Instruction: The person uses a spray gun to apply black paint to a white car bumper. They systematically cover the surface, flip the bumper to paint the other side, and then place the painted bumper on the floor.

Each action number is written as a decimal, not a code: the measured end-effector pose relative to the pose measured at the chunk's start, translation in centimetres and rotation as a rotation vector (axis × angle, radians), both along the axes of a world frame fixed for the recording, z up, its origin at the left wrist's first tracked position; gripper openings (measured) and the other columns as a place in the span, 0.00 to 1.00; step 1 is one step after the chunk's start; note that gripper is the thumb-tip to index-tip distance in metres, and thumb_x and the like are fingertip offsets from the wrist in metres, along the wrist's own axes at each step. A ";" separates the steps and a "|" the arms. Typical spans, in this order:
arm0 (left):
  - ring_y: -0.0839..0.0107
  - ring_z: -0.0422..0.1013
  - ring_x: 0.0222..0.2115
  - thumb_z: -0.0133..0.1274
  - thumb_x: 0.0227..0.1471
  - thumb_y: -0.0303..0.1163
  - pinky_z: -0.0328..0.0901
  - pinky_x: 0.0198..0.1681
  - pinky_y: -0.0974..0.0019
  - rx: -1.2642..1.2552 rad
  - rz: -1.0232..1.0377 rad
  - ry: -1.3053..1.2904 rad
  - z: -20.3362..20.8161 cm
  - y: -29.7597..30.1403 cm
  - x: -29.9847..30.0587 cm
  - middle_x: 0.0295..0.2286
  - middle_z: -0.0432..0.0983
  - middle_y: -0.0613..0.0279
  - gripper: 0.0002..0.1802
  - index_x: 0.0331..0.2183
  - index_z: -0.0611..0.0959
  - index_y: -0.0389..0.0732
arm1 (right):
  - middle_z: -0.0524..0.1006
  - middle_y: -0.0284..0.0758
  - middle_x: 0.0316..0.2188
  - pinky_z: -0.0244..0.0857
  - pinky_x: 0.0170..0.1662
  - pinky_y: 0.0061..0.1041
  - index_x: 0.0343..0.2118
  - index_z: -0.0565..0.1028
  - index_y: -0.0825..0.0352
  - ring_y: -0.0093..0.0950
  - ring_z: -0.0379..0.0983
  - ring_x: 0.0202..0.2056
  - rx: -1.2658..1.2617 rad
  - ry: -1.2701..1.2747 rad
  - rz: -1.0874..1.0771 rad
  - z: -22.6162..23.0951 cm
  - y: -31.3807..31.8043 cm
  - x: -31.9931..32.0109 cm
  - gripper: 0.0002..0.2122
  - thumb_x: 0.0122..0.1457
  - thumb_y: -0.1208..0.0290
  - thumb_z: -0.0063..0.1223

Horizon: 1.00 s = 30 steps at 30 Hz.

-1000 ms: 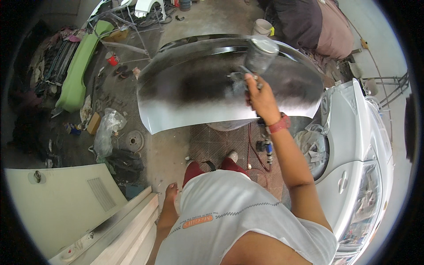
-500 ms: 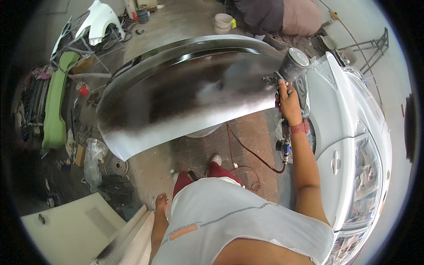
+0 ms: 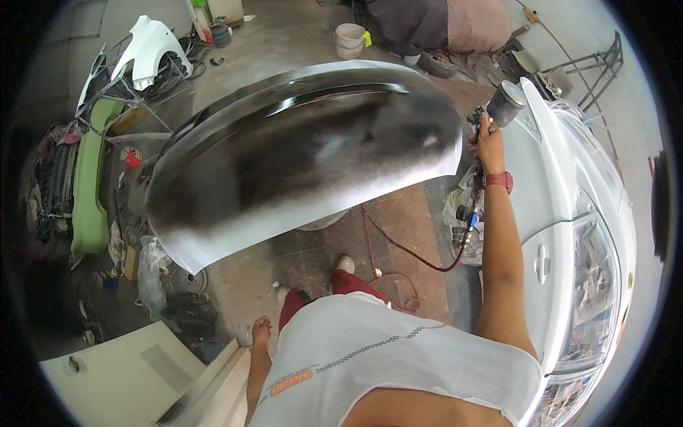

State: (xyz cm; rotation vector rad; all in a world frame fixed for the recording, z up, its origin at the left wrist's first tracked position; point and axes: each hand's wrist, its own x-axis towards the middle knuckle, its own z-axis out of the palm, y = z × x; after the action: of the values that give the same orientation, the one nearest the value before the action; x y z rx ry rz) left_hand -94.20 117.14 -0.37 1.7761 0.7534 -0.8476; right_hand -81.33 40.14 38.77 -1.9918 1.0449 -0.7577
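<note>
My right hand (image 3: pixel 490 149), with a red watch on its wrist, is wrapped round a paint spray gun (image 3: pixel 506 105) with a grey cup on top. A dark red air hose (image 3: pixel 416 261) hangs from the gun's lower end. The gun is just beyond the right end of a large curved car panel (image 3: pixel 284 156), apart from it. Dark paint covers most of the panel, fading to white along its near edge and corners. My left hand (image 3: pixel 262 331) hangs low by my side, fingers loosely curled, with nothing visible in it.
A white car (image 3: pixel 562 235) stands close on the right. Leftward are a green bumper (image 3: pixel 91 192), a white fender (image 3: pixel 148 53) on a metal stand and a red can (image 3: pixel 132 158). A bucket (image 3: pixel 350 43) stands at the back. Loops of hose lie by my feet.
My right hand has carried the spray gun right and slightly up, from over the panel's right end to beyond it. The view has shifted slightly. My left hand still hangs down.
</note>
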 end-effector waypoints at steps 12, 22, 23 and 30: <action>0.70 0.76 0.36 0.55 0.66 0.42 0.71 0.42 0.65 -0.054 -0.080 0.004 -4.6 4.5 -3.1 0.37 0.81 0.63 0.21 0.51 0.83 0.34 | 0.73 0.27 0.19 0.61 0.20 0.22 0.46 0.77 0.65 0.19 0.68 0.16 0.319 0.035 0.525 3.7 22.3 5.8 0.23 0.73 0.46 0.48; 0.69 0.76 0.36 0.54 0.67 0.44 0.71 0.43 0.64 -0.026 0.122 -0.017 -4.2 7.4 -3.8 0.39 0.81 0.60 0.23 0.51 0.83 0.35 | 0.70 0.30 0.17 0.67 0.23 0.26 0.49 0.77 0.70 0.22 0.71 0.17 0.281 0.049 0.903 3.4 40.9 11.1 0.24 0.73 0.48 0.49; 0.70 0.76 0.35 0.54 0.67 0.44 0.71 0.42 0.64 0.003 0.121 0.013 -4.6 8.0 -4.1 0.37 0.80 0.61 0.22 0.49 0.84 0.35 | 0.70 0.30 0.17 0.67 0.23 0.26 0.49 0.77 0.71 0.21 0.71 0.17 0.281 0.038 0.944 3.2 42.5 11.8 0.24 0.73 0.48 0.49; 0.74 0.67 0.25 0.53 0.67 0.41 0.67 0.34 0.66 -0.120 0.263 0.037 -6.5 10.6 -6.6 0.26 0.71 0.70 0.14 0.33 0.82 0.42 | 0.82 0.58 0.34 0.74 0.45 0.46 0.49 0.79 0.74 0.56 0.81 0.39 0.024 0.090 1.074 1.9 51.9 15.8 0.27 0.71 0.48 0.50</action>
State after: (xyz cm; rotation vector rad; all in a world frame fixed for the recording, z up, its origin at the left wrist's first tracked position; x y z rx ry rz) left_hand -100.79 127.70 -6.87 1.5195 0.9181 -0.7348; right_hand -65.55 92.05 40.64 -2.1739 -0.0695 -0.0601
